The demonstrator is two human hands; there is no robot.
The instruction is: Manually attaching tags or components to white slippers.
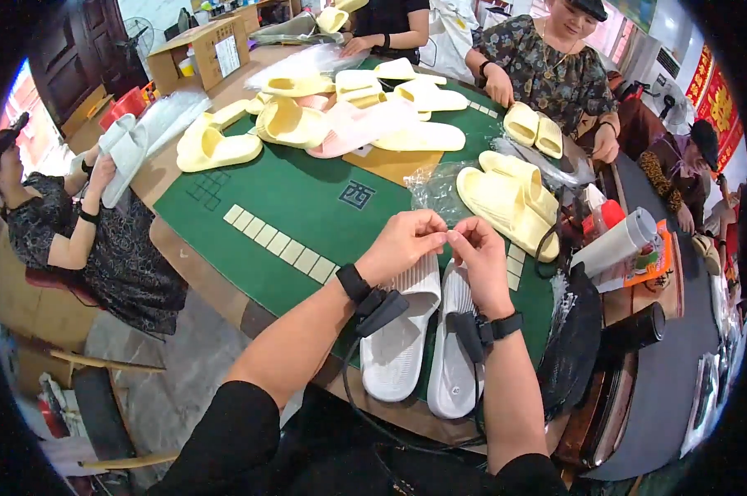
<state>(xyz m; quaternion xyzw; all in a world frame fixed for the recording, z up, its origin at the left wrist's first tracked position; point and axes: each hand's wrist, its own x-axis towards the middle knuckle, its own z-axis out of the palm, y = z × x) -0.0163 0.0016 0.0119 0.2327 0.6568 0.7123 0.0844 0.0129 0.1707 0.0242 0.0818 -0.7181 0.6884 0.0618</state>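
We hold our left hand (402, 244) and right hand (477, 252) together just above the pair of white slides (415, 331), fingertips pinched on something small and thin between them that we cannot make out. The slides lie soles up directly under our wrists, toes toward us, at the near edge of the counter (307, 207). Just beyond our grip sits a clear plastic bag (435, 186) beside yellow slides (506, 198). Bare green cloth lies to the left of our grip; the right is crowded by a white tube (617, 240).
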